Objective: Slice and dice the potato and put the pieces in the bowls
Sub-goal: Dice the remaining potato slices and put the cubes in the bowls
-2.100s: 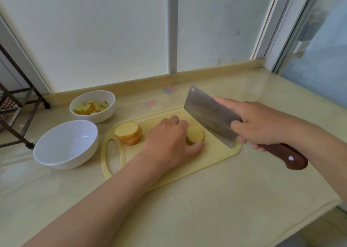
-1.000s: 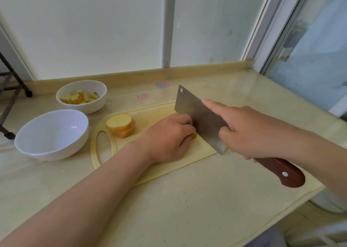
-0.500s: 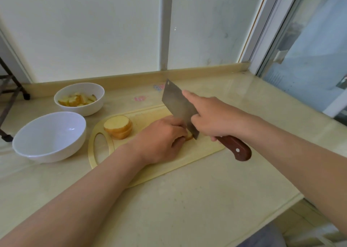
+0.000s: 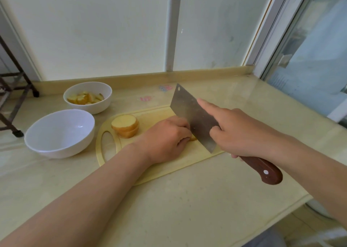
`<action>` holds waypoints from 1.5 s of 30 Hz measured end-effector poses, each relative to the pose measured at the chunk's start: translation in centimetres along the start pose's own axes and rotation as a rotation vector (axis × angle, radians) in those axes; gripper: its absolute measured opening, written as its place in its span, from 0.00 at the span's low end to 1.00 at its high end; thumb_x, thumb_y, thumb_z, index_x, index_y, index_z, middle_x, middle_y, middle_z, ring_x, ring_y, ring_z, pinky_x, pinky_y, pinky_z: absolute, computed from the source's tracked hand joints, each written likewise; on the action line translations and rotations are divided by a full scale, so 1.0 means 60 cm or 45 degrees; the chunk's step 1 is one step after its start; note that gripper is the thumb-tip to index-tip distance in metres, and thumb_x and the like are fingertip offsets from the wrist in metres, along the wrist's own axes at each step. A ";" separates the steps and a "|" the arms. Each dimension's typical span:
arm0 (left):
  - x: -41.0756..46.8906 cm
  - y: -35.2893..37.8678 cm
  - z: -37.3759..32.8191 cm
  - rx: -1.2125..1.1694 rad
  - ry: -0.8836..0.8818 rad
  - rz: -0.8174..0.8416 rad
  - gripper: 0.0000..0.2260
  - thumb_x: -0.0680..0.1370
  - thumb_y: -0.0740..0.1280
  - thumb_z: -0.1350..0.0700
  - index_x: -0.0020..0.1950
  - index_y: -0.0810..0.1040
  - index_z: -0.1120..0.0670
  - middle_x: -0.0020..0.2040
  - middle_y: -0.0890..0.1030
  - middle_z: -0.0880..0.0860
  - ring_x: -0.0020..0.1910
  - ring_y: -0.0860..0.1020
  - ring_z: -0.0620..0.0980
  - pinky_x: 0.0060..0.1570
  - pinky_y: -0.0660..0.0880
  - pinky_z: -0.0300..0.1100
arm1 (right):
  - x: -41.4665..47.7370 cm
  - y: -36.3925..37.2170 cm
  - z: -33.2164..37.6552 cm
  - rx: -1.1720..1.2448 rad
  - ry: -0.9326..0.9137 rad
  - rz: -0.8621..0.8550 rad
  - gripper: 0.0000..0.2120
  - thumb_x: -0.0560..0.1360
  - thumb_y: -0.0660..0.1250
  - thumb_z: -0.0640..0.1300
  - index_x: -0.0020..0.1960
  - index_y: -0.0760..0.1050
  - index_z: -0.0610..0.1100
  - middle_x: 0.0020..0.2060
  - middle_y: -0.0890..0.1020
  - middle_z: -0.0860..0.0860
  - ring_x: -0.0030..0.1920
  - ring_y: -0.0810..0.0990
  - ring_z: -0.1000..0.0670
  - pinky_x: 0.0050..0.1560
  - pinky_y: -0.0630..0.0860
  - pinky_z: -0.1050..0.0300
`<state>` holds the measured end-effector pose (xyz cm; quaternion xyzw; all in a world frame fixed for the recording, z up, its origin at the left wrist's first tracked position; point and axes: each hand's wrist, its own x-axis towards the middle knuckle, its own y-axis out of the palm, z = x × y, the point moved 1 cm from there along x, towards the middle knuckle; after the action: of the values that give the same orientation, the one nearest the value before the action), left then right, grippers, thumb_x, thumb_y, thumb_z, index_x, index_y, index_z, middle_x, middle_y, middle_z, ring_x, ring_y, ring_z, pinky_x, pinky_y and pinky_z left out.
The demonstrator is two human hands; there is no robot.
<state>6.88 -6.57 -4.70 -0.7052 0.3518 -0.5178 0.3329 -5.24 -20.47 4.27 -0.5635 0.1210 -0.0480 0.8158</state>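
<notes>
The potato piece (image 4: 193, 138) being diced lies mid cutting board (image 4: 169, 168), now nearly hidden: the left hand (image 4: 165, 139) curls its fingers over it, and the cleaver (image 4: 193, 115), lifted off to the right two seconds ago, has come in against those knuckles. The right hand (image 4: 242, 132) grips the handle, forefinger stretched along the blade's flat. So I judge dicing is underway, with the stack of slices (image 4: 125, 125) at the board's left waiting, the far bowl (image 4: 105, 103) holding pieces and the near bowl (image 4: 60, 149) holding none.
</notes>
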 end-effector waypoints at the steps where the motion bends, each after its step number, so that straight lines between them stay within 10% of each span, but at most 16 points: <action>1: 0.000 0.000 0.001 -0.002 0.000 -0.002 0.07 0.76 0.66 0.61 0.44 0.84 0.58 0.44 0.81 0.53 0.42 0.76 0.53 0.43 0.75 0.44 | -0.001 -0.001 -0.001 -0.024 -0.001 0.012 0.37 0.82 0.54 0.40 0.83 0.44 0.66 0.36 0.80 0.47 0.30 0.84 0.46 0.33 0.84 0.48; 45: -0.006 -0.006 0.004 -0.040 -0.057 -0.065 0.08 0.73 0.66 0.61 0.45 0.85 0.56 0.43 0.82 0.53 0.42 0.79 0.54 0.40 0.77 0.47 | 0.082 0.025 0.039 0.126 0.018 -0.035 0.40 0.79 0.57 0.38 0.84 0.46 0.61 0.46 0.78 0.51 0.30 0.84 0.48 0.25 0.77 0.58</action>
<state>7.11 -6.05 -4.67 -0.7305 0.3342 -0.5048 0.3161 0.04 -18.85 2.97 -0.5237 0.1164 -0.0690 0.8411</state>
